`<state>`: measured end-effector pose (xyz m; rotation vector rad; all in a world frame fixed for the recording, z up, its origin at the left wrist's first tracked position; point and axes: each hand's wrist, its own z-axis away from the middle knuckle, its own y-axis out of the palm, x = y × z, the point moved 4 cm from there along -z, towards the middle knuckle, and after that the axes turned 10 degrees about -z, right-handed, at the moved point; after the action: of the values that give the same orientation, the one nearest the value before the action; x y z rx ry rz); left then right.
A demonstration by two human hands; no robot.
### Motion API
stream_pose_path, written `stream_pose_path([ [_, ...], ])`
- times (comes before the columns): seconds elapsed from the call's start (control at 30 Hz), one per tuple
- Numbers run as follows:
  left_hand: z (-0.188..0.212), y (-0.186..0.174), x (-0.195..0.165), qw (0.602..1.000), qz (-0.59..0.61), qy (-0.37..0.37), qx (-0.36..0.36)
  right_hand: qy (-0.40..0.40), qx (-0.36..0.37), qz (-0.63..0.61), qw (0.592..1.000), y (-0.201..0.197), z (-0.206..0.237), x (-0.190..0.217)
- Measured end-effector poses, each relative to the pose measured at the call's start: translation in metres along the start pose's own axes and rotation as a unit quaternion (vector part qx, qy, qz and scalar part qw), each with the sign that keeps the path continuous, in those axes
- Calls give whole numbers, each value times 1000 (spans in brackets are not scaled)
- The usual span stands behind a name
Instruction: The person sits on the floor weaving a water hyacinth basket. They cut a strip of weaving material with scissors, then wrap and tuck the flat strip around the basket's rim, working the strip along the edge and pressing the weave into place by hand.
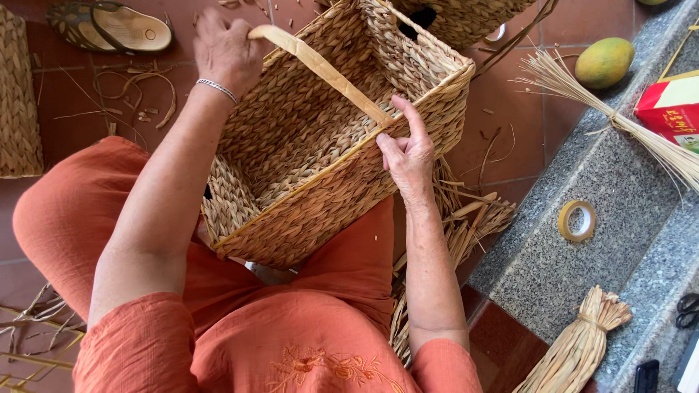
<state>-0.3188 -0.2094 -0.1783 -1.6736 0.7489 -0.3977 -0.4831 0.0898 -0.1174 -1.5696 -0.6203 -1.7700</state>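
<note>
A rectangular woven straw basket (306,145) rests tilted on my lap, its opening facing me. A flat tan strap handle (324,73) spans the opening from rim to rim. My left hand (227,49), with a silver bracelet at the wrist, grips the far left rim where the strap ends. My right hand (409,154) pinches the near right rim at the strap's other end. The inside of the basket holds nothing.
A second woven basket (459,18) lies behind. A stone step (553,255) on the right carries a tape roll (577,220), straw bundles (582,342) (619,120), a red carton (673,109), a green-yellow fruit (604,62) and scissors (686,309). A sandal (109,28) and woven mat (18,102) lie left.
</note>
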Motion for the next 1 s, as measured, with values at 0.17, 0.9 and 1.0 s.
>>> stream_pose_path([
  [0.17,24,14,-54,675,641,-210,299,5,6,-24,1000,2,0,1],
  [0.9,47,14,-150,531,726,-101,425,-60,-65,-125,988,0,4,-22],
  [1.0,46,21,-154,549,697,-97,452,-2,-67,-130,989,-2,6,-30],
])
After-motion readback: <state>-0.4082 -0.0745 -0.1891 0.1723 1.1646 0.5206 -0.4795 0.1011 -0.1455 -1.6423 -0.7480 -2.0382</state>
